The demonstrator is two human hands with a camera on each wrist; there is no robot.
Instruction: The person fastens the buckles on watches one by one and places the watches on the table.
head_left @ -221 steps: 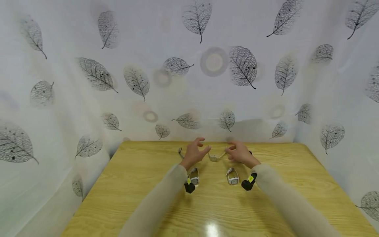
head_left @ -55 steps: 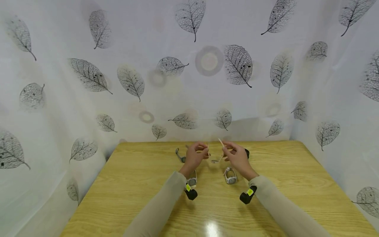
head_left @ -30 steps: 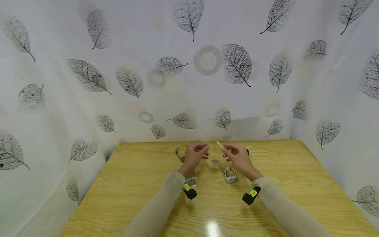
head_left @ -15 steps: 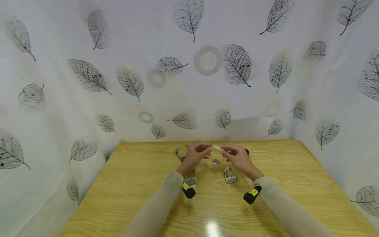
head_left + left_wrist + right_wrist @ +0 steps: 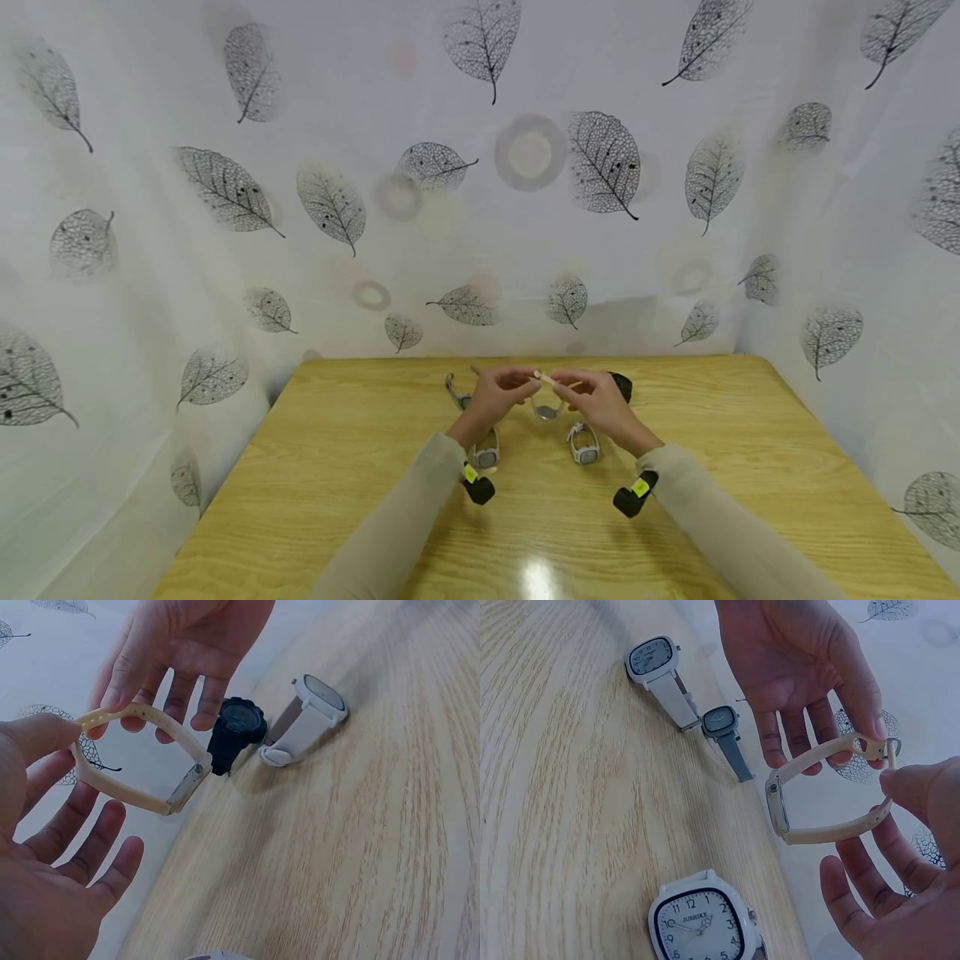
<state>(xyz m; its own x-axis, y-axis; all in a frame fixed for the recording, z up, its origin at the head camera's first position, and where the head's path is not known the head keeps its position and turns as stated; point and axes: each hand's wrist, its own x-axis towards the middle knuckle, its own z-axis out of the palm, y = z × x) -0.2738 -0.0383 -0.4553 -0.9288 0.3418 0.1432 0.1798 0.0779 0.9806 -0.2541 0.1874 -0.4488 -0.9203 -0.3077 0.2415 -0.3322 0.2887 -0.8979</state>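
A cream-strapped wristwatch hangs in a loop between both hands, over the far part of the table. My left hand pinches the buckle end of its strap between thumb and fingers. The perforated strap end is pinched by my right hand. In the right wrist view the strap tip reaches into the metal buckle, and the watch case is seen edge-on. From the left wrist view, the row of holes shows near my right thumb.
Two white watches, one left and one right, stand on the wooden table nearer me. A grey watch lies behind my left hand, a black watch behind my right. A leaf-patterned curtain hangs beyond the table's far edge.
The two strap ends, spread wide apart earlier, have come together at the buckle. My hands have drawn closer to each other, and the strap tip has swung down toward the left hand.
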